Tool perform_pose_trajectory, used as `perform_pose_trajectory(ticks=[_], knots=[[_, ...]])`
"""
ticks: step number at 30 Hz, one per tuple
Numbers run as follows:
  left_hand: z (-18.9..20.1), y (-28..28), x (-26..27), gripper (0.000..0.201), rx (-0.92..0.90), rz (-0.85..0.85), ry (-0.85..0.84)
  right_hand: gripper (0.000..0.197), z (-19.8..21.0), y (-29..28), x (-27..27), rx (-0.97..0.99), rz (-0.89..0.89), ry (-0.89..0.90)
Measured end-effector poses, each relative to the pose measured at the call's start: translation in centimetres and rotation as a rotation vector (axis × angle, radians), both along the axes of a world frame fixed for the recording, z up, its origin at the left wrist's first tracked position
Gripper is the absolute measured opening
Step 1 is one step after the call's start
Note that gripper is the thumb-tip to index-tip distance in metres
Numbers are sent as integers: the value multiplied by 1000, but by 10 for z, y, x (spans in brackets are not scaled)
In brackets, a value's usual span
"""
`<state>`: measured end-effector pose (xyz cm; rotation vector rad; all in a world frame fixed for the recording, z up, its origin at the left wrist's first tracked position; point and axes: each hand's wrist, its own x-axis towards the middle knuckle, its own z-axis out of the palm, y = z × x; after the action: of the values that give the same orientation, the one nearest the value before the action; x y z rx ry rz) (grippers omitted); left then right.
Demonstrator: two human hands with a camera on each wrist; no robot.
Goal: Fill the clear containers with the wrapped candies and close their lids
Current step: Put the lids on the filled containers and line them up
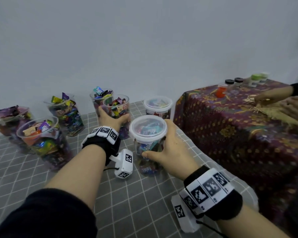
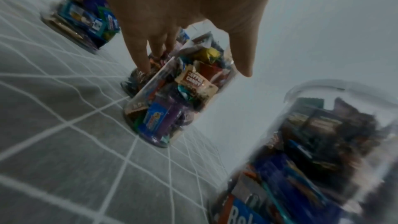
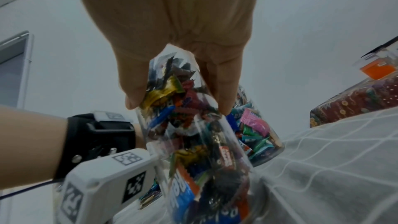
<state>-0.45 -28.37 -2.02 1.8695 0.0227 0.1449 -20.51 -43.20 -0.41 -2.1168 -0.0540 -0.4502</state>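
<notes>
Nearest the person, the right hand (image 1: 169, 148) wraps the side of a lidded candy container (image 1: 149, 143) standing upright on the grey grid tablecloth (image 1: 127, 203); thumb on the near wall, fingers round the far wall, just under the white-rimmed lid (image 1: 148, 127), which looks seated. The right wrist view confirms the clasp, with thumb and fingers pressed to opposite sides of the clear wall and wrapped candies packed inside. A little farther and to the left, the left hand (image 1: 111, 118) reaches forward and spans an open candy container (image 1: 117, 112), thumb on its right wall and fingers round its left; in the left wrist view the fingers (image 2: 140, 54) lie down the far side while the thumb looks slightly off the wall, so the hold seems loose or only forming. That open container stands upright, its long axis vertical, straight ahead of the left palm and clearly closer to the left hand than the right. Behind it sits another open container (image 1: 100, 98), touching or nearly so, and to the right a second lidded container (image 1: 157, 107). Three more open filled containers (image 1: 41, 140) stand well to the left. No spare lid is visible, so the next closing probably depends on finding one.
</notes>
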Motion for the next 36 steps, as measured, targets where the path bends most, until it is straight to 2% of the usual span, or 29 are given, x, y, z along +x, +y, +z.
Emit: perform_pose_trajectory(ticks=[4,11,14,18,22,26,28,32,34,36], knots=[[-5,-3,12,132,55,33,38,84,-1,-1,0,-12,3,-15],[7,9,-11,84,284,-1,-8,84,-3,-1,1,4,-2,15],[11,19,-25,72,385,-34,-40,85,-3,-1,1,10,-8,20],[19,33,-51,65,468,-71,-83,90,-5,-1,1,33,-14,41],[26,50,-76,65,514,-87,-68,96,-11,0,3,139,17,71],[27,72,-93,66,505,-142,-51,107,-25,5,-2,52,-42,291],[26,84,-102,70,499,-144,-38,95,-21,9,-10,-98,-72,438],[28,104,-124,64,500,-141,-29,39,8,16,-32,-417,-24,615],[29,113,-135,70,499,-146,-26,34,18,28,-39,-449,60,666],[28,122,-146,69,497,-157,-21,40,21,45,-40,-493,136,648]])
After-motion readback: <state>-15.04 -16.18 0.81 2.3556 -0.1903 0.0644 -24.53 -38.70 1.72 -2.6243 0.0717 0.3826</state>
